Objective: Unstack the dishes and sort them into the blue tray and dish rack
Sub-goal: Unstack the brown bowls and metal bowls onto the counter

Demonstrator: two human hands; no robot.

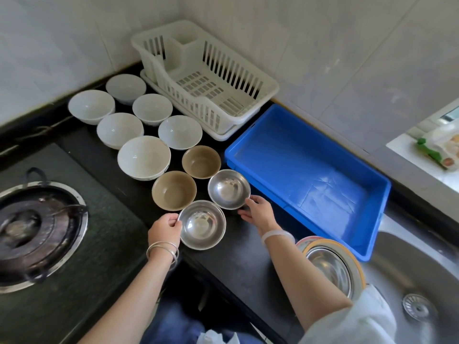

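Stainless steel, thin and mirror-bright: two small round bowls stand on the black surface (238, 259) just beside the blue tray (310, 175), on its stove (37, 232) side. The left hand (165, 230) holds the nearer steel bowl (201, 224) at its rolled rim, grip narrow, thumb and fingers pinching the lip. The right hand (258, 211) is at the farther steel bowl (228, 188), the one closest to the tray. Its thumb touches the rim and its fingers lie fairly straight; cannot tell whether that grip holds or only rests. Judged light, rigid and hard to break, but slick, so take them by a rim pinch. Further from the tray stand two matte brown bowls (173, 189) and six glossy white bowls (144, 156), likely ceramic: heavier, chippable, best lifted singly. A white slatted plastic dish rack (206, 78) sits behind the tray. More stacked dishes (323, 259) wait at the tray's near end.
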